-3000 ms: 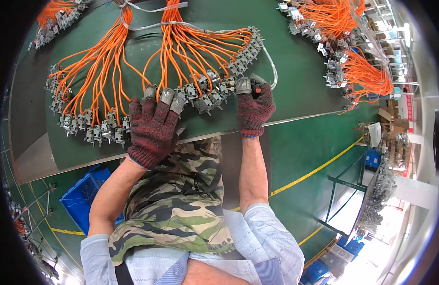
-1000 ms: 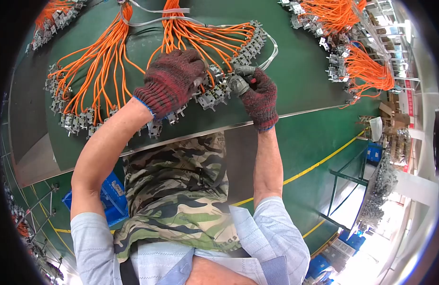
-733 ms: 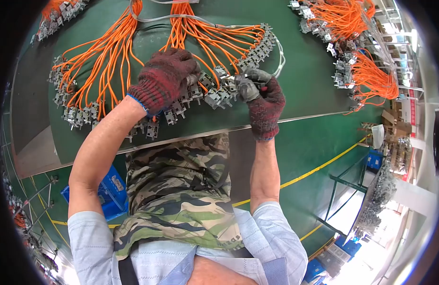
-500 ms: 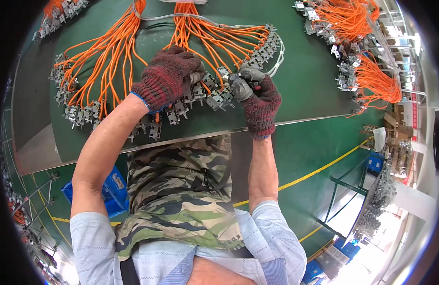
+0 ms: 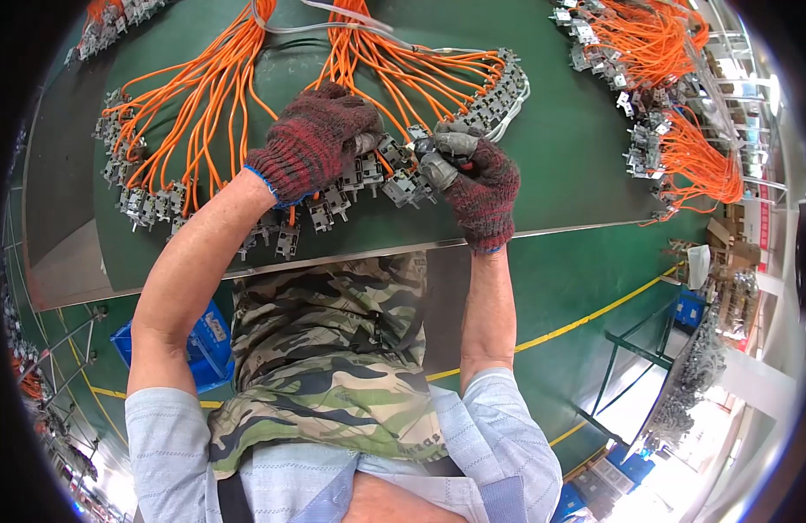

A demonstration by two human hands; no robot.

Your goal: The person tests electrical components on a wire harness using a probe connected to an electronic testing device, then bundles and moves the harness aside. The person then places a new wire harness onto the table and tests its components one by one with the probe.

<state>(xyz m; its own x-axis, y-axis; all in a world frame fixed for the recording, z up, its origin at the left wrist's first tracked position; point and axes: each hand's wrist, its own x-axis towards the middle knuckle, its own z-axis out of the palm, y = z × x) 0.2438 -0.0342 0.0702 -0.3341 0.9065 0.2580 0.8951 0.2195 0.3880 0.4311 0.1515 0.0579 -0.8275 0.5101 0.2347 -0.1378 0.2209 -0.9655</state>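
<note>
Two bundles of orange cables [image 5: 213,105] fan out on the green tabletop, each cable ending in a small grey metal connector [image 5: 163,202]. My left hand [image 5: 320,139], in a dark red knitted glove with grey fingertips, is curled over the row of connectors in the middle; what its fingers hold is hidden. Just to the right, my right hand [image 5: 477,179], gloved the same way, is closed at a connector [image 5: 409,186], its thumb and fingertips pinched together. Whatever lies between those fingertips is too small to make out. A clear tube [image 5: 513,118] curves behind my right hand.
More orange cable bundles [image 5: 695,157] with connectors lie at the table's right end, and another [image 5: 115,26] at the back left. The table's metal edge [image 5: 350,255] runs in front of me. Below are a blue crate [image 5: 209,344] and a green-framed stand [image 5: 634,349].
Since the earliest frame, my left hand has moved up and right from the front connectors and curled its fingers. My right hand has stayed near the same connectors, its fingers pinched. The view has shifted slightly.
</note>
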